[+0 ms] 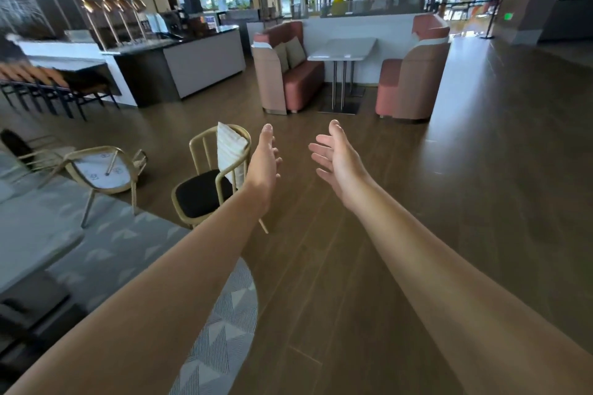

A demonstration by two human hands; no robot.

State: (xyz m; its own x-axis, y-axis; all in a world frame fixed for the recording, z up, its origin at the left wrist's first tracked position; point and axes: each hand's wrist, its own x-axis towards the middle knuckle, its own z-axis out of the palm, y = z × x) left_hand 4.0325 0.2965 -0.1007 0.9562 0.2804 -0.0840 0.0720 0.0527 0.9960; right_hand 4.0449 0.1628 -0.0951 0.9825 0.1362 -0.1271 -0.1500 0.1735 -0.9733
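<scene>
Lobby floor (465, 176) | left hand (264, 165), right hand (337, 162): fingers straight, empty | chair (200, 194) near left

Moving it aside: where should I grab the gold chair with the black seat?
Grip the chair by its curved top rail, beside the white cushion, reaching from above: it stands upright, and the rail is bare there, nearest the left hand.

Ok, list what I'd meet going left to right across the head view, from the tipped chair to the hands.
Tipped-over chair → black-seated chair → left hand → right hand. Both hands are open and hold nothing.
</scene>
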